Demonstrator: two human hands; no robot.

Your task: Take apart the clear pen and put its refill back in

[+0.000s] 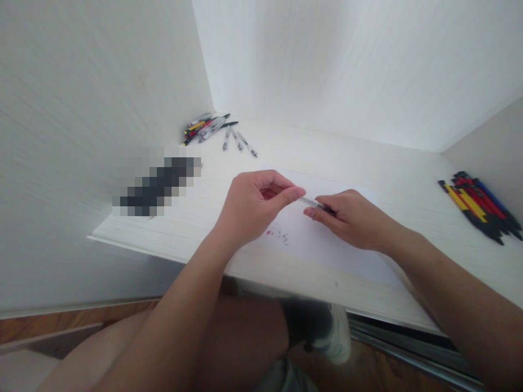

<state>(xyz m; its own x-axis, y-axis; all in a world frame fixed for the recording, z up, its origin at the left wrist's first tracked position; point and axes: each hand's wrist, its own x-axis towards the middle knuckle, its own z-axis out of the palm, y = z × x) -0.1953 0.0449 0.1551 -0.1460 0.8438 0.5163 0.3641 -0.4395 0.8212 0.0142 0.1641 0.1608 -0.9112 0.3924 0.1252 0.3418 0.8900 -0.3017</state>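
Note:
Between my two hands, above a sheet of white paper (327,245), is a slim pen (311,202) with a clear barrel and a dark end. My left hand (261,204) pinches its left end between thumb and fingers. Wrapped round the dark end is my right hand (347,218), its fingers closed. Whether the dark part is a cap or a grip is hidden by the fingers. Small red and dark scribbles (278,236) mark the paper just below my left hand.
Several pens and markers (206,128) lie piled in the back left corner, with three clear pens (239,140) beside them. Yellow, red and blue markers (480,204) lie at the right wall. A blurred-out dark object (159,188) rests at left. White panels enclose the desk (400,169).

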